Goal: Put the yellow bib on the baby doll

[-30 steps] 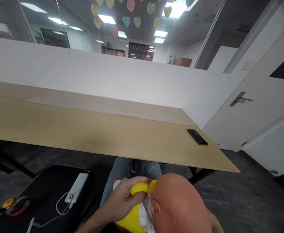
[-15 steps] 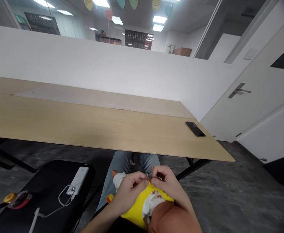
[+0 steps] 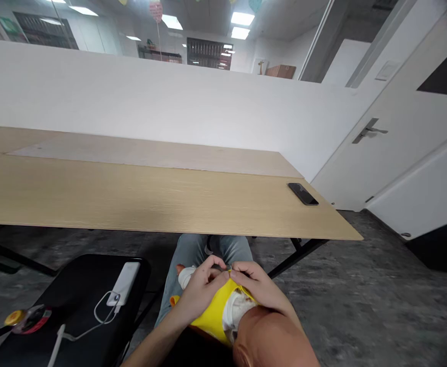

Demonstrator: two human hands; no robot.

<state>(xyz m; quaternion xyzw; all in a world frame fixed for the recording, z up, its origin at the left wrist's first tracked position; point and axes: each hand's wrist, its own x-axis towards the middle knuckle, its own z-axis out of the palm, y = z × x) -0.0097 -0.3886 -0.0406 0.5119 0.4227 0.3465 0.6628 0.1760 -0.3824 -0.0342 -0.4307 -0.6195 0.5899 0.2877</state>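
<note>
A bald doll [image 3: 272, 341] lies on my lap at the bottom of the view, dressed in a yellow garment [image 3: 216, 318] over a white patterned cloth [image 3: 234, 315]. My left hand [image 3: 200, 290] pinches the yellow fabric's upper edge with closed fingers. My right hand [image 3: 259, 288] meets it from the right, fingers pinched on the same edge. The doll's white-socked foot [image 3: 185, 277] sticks out past my left hand, above my jeans [image 3: 192, 255].
A long wooden table [image 3: 150, 196] stretches in front of me, with a black phone [image 3: 303, 193] near its right end. A black stool [image 3: 78, 311] at lower left carries a white power bank [image 3: 123, 283] with a cable. A white door [image 3: 391, 153] stands to the right.
The view has tipped down. One second ago only my left hand was on the yellow garment; my right hand has since come in, and both now pinch the fabric's edge close together.
</note>
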